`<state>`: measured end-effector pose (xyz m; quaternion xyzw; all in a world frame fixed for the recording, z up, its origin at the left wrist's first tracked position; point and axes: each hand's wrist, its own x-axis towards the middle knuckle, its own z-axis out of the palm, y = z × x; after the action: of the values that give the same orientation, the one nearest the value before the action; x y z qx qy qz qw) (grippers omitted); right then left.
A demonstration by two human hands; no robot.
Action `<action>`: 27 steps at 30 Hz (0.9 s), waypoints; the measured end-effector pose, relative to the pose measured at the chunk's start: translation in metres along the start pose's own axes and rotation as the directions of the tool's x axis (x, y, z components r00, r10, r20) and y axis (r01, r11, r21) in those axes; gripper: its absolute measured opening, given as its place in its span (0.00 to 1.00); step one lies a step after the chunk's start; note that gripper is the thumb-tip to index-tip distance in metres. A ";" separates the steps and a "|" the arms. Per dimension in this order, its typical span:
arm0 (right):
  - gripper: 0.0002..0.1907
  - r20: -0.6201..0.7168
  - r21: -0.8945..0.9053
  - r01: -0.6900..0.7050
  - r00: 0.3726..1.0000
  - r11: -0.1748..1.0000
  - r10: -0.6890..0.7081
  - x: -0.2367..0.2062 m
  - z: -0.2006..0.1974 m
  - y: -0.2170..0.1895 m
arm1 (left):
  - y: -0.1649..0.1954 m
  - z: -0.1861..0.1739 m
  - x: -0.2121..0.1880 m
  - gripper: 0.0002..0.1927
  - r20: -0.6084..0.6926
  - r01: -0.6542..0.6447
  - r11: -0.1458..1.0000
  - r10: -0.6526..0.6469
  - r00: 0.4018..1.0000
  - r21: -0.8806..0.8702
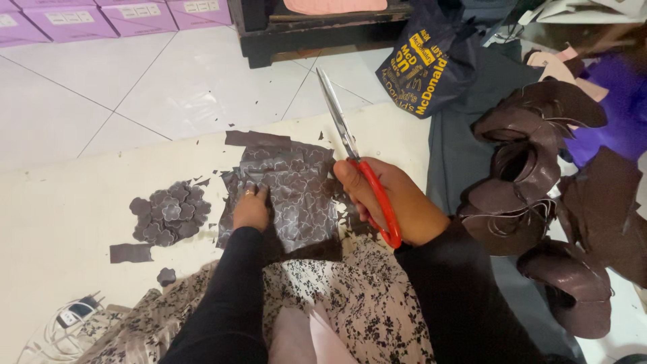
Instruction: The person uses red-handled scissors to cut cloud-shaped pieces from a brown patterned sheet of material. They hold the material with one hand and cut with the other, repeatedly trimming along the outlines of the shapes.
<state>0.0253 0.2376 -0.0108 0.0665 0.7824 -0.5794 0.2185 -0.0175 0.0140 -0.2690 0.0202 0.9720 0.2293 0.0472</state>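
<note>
On the cream mat (67, 222), right hand (397, 202) holds scissors (354, 158) (beside the sheet (296, 195)).

Left hand (251, 210) pressed flat, fingers spread; right hand (397, 202) fisted, fingers curled.

White tiled floor with a cream mat spread over it

The floor (101, 87) is pale glossy tile; a cream mat (60, 222) covers its near part. On the mat lie a dark sheet marked with flower outlines (296, 195), a heap of cut dark flower shapes (168, 210) just left of it, a dark rectangular strip (130, 253), one small loose flower piece (166, 276) and scattered trimmings. A white cable with a plug (67, 323) sits at the lower left. Lilac boxes (81, 17) stand along the far edge, a dark wooden frame (317, 40) beside them, and curled dark offcuts (532, 195) pile up on a grey cloth (458, 155) at right.
</note>
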 end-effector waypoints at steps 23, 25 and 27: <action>0.28 0.059 -0.089 -0.014 0.998 0.996 0.019 0.008 0.001 -0.001 | -0.003 0.005 0.002 0.24 0.177 0.010 0.994 -0.029 0.984 0.106; 0.28 0.073 -0.090 -0.008 0.997 0.996 0.015 0.008 0.000 0.000 | 0.000 0.016 0.008 0.24 0.012 -0.032 0.998 0.032 0.999 0.059; 0.29 0.075 -0.113 -0.014 0.997 0.993 0.022 0.010 -0.001 -0.001 | 0.000 0.025 0.013 0.23 -0.059 -0.014 1.000 0.014 0.998 0.012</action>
<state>0.0156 0.2371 -0.0138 0.0392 0.8043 -0.5345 0.2568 -0.0277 0.0262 -0.2923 0.0205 0.9741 0.2244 0.0170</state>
